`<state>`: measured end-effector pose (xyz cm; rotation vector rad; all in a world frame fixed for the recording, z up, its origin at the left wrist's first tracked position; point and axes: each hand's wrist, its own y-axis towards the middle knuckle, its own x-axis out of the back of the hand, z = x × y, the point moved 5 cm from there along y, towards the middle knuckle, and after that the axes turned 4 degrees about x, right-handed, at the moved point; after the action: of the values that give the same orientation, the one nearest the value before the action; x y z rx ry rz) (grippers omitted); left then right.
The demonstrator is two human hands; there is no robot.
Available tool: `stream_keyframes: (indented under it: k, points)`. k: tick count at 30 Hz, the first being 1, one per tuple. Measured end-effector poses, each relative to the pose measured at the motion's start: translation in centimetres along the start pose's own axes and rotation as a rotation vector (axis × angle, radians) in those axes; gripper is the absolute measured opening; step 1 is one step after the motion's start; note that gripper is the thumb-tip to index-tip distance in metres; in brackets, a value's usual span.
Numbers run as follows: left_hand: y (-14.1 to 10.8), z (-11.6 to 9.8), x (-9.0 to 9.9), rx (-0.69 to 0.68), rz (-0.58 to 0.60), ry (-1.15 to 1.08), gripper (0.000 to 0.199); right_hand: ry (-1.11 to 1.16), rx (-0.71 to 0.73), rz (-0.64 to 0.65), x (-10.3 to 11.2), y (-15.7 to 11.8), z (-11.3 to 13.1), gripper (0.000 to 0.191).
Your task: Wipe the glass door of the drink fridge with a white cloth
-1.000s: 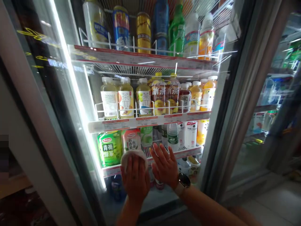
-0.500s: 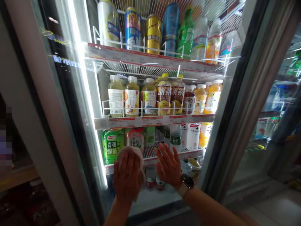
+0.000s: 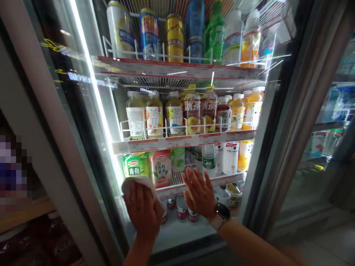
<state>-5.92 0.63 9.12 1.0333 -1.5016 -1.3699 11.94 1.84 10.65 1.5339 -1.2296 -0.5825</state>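
Observation:
My left hand [image 3: 142,208] presses a crumpled white cloth [image 3: 135,186] against the glass door [image 3: 177,232] of a lit drinks cooler, low on the left of the pane. My right hand [image 3: 199,194] lies flat on the same glass, fingers spread, holding nothing. It wears a ring and a wristwatch [image 3: 223,212]. Behind the glass, wire-railed shelves hold bottled teas [image 3: 174,116], juices, cans [image 3: 175,38] and water [image 3: 208,160]. Both hands hide part of the lowest shelves.
A pale metal door frame [image 3: 52,111] runs up the left side of the glass. A second cooler door [image 3: 330,111] stands to the right. Floor tiles [image 3: 324,251] show at the lower right, and a dark wooden ledge [image 3: 22,218] at the lower left.
My left hand has slid leftward across the glass with the cloth. My right hand stays flat on the pane, and the view has shifted slightly.

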Motion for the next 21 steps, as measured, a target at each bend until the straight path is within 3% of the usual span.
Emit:
stream_keyframes:
  k: [4, 8, 15, 21]
  points:
    - [-1.7, -6.0, -2.0, -0.137, 0.007, -0.117, 0.057, -0.016, 0.011, -0.034, -0.1, 0.0, 0.0, 0.052]
    - [-2.3, -7.9, -2.6, -0.146, -0.025, -0.180, 0.045, -0.020, 0.021, -0.033, -0.3, -0.1, -0.1, 0.050]
    - [-1.6, -5.8, -1.9, -0.218, 0.058, -0.156, 0.046, -0.032, 0.029, -0.045, -0.1, -0.2, -0.1, 0.058]
    - [1.2, 0.0, 0.8, -0.203, 0.015, 0.010, 0.067, -0.002, 0.010, -0.020, -0.1, -0.3, -0.1, 0.066]
